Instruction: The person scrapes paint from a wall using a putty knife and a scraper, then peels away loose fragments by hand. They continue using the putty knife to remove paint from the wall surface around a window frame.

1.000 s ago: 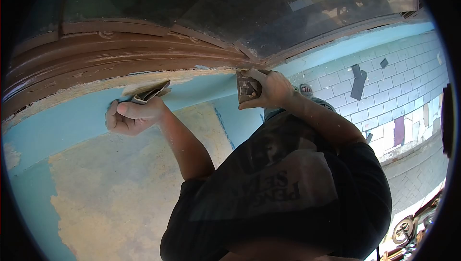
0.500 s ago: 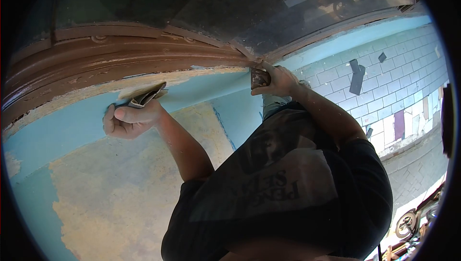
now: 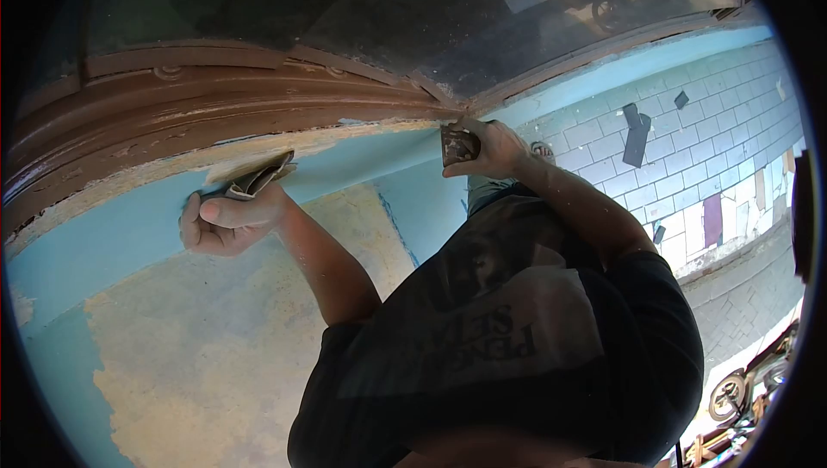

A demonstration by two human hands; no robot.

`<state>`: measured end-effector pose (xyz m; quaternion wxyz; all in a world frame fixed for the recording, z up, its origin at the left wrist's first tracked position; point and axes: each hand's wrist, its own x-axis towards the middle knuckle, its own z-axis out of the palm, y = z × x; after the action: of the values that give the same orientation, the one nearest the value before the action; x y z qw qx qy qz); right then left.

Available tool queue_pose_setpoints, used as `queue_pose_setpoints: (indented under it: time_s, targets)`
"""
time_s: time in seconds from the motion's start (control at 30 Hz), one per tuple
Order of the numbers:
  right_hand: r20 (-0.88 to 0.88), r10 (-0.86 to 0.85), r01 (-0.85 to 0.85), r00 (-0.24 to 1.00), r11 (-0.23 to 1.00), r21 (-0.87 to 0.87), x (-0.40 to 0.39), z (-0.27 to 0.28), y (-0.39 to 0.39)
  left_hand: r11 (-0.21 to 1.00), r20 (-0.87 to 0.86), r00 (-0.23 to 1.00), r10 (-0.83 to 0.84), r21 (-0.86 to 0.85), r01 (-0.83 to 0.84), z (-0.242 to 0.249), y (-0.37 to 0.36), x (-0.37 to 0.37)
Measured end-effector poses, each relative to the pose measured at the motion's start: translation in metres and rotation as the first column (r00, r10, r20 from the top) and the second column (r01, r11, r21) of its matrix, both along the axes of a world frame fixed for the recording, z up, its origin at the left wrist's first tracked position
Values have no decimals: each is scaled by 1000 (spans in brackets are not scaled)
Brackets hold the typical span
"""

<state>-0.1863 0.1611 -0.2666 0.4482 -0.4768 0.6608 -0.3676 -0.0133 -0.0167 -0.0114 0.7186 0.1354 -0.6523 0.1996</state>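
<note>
My left hand (image 3: 226, 220) is closed on a folded sheet of worn sandpaper (image 3: 260, 177), held against the blue painted wall (image 3: 112, 235) just below a strip where the paint is rubbed off. My right hand (image 3: 493, 151) grips a brown sanding pad (image 3: 457, 146) and presses it on the wall right under the brown wooden window frame (image 3: 224, 106), near where two frame pieces meet. My black printed shirt (image 3: 517, 330) fills the lower middle of the view.
Dark window glass (image 3: 362, 3) lies beyond the frame. A large patch of bare yellowish plaster (image 3: 215, 339) shows through the blue paint. A paved floor (image 3: 689, 166) with dark scraps lies to the right, and wheeled objects (image 3: 732, 390) stand at the lower right.
My right hand slid the pad to the right along the frame's lower edge, then back a little. My left hand drifted slightly left with the folded sandpaper.
</note>
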Motion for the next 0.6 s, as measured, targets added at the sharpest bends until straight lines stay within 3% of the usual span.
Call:
queue_pose_setpoints:
  time_s: [0.07, 0.17, 0.3, 0.37, 0.47, 0.6]
  targets:
    - [-5, 11, -11, 1000, 995, 101, -1, -7, 0, 1000, 12, 1000, 1, 9, -2, -1, 1, 3]
    - [-47, -43, 43, 998, 999, 14, 5, -8, 0, 1000, 5, 1000, -6, 0, 6, 1, -1, -1]
    - [53, 15, -18, 998, 998, 54, 6, -3, 5, 1000, 19, 1000, 7, 27, -8, 0, 2, 1]
    - [-13, -7, 9, 1000, 992, 127, 2, -16, -3, 1000, 22, 1000, 6, 21, -6, 0, 3, 1]
    - [-9, -26, 26, 1000, 999, 29, 6, 8, 1, 1000, 23, 1000, 12, 11, -13, 2, 1, 0]
    - [47, -13, 8, 999, 995, 102, 1, 4, 1, 999, 8, 1000, 4, 48, -5, 1, 3, -1]
